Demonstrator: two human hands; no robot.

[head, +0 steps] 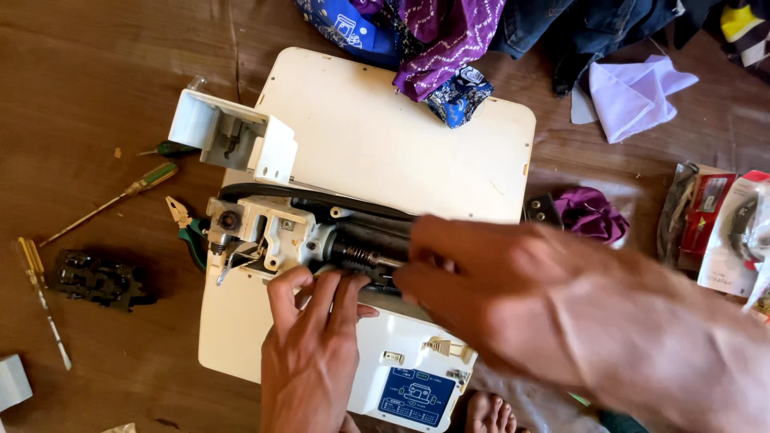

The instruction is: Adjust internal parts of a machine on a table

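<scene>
Head view: opened cream plastic sewing machine lies centre on brown wood. Left hand — fingers together, flat — presses its metal shaft; right hand from three o'clock, grip hidden. Screwdriver at nine o'clock.

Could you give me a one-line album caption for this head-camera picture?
Left hand and right hand work inside an opened white sewing machine on a brown floor, screwdrivers alongside.

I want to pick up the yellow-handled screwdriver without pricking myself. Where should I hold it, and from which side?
Probably best to grip the yellow-handled screwdriver by its thick handle at the upper right end, coming from above. It lies flat on the wooden floor, and the thin bare shaft points down-left, away from the sewing machine.
</scene>
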